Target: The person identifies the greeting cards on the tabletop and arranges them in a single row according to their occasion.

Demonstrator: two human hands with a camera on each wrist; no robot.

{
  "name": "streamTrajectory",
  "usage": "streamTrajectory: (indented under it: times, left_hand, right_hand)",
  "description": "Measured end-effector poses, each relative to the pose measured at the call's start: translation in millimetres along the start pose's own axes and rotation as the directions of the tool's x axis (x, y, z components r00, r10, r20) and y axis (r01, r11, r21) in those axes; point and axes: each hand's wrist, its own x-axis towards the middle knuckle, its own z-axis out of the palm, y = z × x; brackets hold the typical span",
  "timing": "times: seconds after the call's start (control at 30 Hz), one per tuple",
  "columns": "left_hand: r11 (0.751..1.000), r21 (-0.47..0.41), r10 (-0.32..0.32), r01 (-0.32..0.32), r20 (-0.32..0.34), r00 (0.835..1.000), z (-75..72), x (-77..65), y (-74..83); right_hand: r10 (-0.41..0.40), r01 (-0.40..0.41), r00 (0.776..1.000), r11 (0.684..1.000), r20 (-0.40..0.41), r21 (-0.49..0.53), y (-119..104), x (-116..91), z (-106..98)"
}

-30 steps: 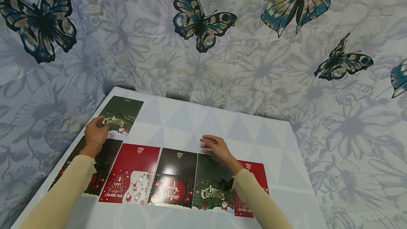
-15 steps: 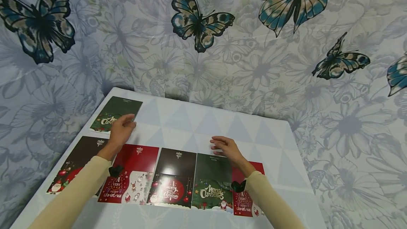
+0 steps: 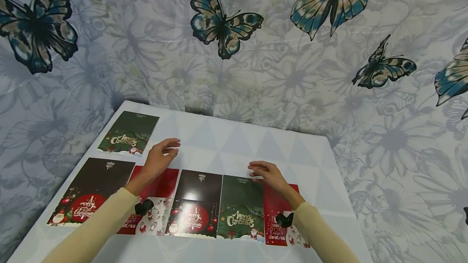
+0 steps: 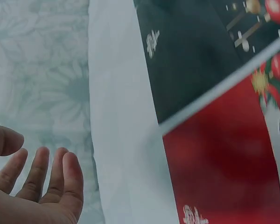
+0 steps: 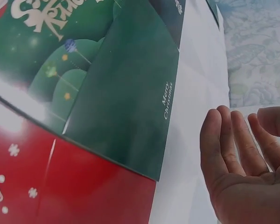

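My left hand [image 3: 161,155], holding nothing, hovers with relaxed fingers beyond the top of a red Christmas card [image 3: 166,182] partly covered by that arm. Behind it, at the table's back left, lies a lone green "Merry Christmas" card [image 3: 126,135]. A front row continues with a black card [image 3: 98,177] at the left end, another black card [image 3: 201,204] in the middle, a green card [image 3: 241,202] and a red card [image 3: 273,204] at the right. Above those last two is my right hand [image 3: 269,175], bare of any object, fingers loosely bent in the right wrist view [image 5: 247,163].
The white patterned tabletop [image 3: 234,145] carries all the cards. Its back edge runs close to a floral wall covering [image 3: 289,80] printed with large butterflies [image 3: 223,23]. Dark wrist cameras [image 3: 144,207] sit under both forearms.
My left hand has left the green card at the back left and moved right, over towards the red card. The right hand has drifted slightly right. The cards lie as before.
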Motion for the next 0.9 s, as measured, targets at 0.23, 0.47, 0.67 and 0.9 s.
streamTrajectory:
  times: [0.23,0.47,0.67,0.9]
  left_hand:
    - [0.995,-0.08,0.06,-0.053,0.086,0.994,27.5,-9.9,12.1]
    - [0.997,-0.081,0.016,-0.003,0.155,0.988,52.4,-17.5,16.0]
    - [0.997,-0.076,-0.005,0.022,0.221,0.975,65.0,-25.4,18.9]
    - [0.997,-0.072,-0.008,0.031,0.3,0.954,79.1,-33.0,19.8]
  right_hand:
    - [0.004,-0.005,1.0,1.0,-0.026,-0.018,3,-12,-5]
    - [0.012,-0.013,1.0,1.0,-0.019,-0.004,11,-22,-9]
    - [0.041,-0.041,0.999,0.999,0.007,0.005,18,-34,-10]
    - [0.081,-0.081,0.997,0.997,0.007,-0.003,24,-48,-12]
